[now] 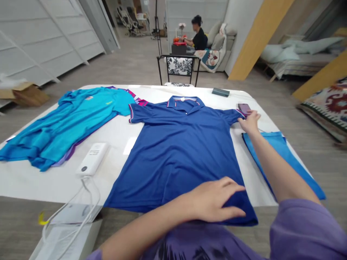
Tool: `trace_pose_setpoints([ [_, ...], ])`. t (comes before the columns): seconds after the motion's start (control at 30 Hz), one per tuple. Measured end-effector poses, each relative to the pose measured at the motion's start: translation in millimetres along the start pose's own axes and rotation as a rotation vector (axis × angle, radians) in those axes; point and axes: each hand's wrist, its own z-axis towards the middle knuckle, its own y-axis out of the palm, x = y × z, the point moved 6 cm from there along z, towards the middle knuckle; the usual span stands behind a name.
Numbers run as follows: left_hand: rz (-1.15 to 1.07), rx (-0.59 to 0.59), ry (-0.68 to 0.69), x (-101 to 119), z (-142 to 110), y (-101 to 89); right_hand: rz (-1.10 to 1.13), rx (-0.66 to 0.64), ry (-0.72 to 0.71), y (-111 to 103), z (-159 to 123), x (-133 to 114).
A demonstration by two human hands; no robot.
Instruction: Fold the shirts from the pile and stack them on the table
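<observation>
A dark blue polo shirt (181, 148) lies spread front side up on the white table, collar at the far side and hem toward me. My right hand (249, 122) is at the cuff of its right-side sleeve, thumb and fingers closed on the edge there. Over the lower right part of the shirt, near the hem, my left hand (217, 200) is held with fingers apart, gripping nothing. Just beyond my right hand lies a phone (244, 108). A folded bright blue cloth (287, 155) lies below my right forearm.
Turquoise shirts (73, 122) are piled on the table's (121, 180) left, with purple and striped cloth beneath. A white power box (92, 159) with cables is near the front edge. A dark case (220, 92) and a chair (179, 66) are beyond; a person (200, 38) sits further back.
</observation>
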Motion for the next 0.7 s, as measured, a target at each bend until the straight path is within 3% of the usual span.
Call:
trace_pose_setpoints([
  [0.1,0.376,0.209,-0.135,-32.1,-39.6,-56.0,-0.117,-0.084,-0.111,-16.5,-37.1,-11.2],
  [0.17,0.591,0.379,-0.304,-66.8,-82.8,-97.4,-0.065,-0.272,-0.263,-16.4,-80.6,-37.9],
  [0.23,0.782,0.478,-0.457,-101.0,-130.1,-125.1,-0.019,-0.446,-0.392,-16.6,-135.1,-66.9],
  [0.33,0.935,0.526,-0.622,-139.1,-191.0,-130.0,-0.036,-0.58,-0.496,-21.2,-214.4,-95.6],
  [0.43,0.981,0.525,-0.696,-151.2,-229.5,-97.5,-0.087,-0.633,-0.55,-29.4,-269.7,-101.5],
  [0.5,1.001,0.532,-0.707,-143.7,-242.6,-72.9,-0.11,-0.654,-0.574,-38.0,-287.5,-97.7],
  [0.57,1.001,0.547,-0.717,-129.7,-245.5,-64.5,-0.108,-0.684,-0.59,-46.5,-289.2,-94.9],
  [0.63,0.981,0.6,-0.735,-116.6,-235.6,-85.4,-0.083,-0.703,-0.58,-49.4,-273.6,-98.3],
  [0.7,0.956,0.701,-0.732,-112.1,-209.6,-136.5,-0.044,-0.687,-0.539,-40.3,-240.4,-109.7],
])
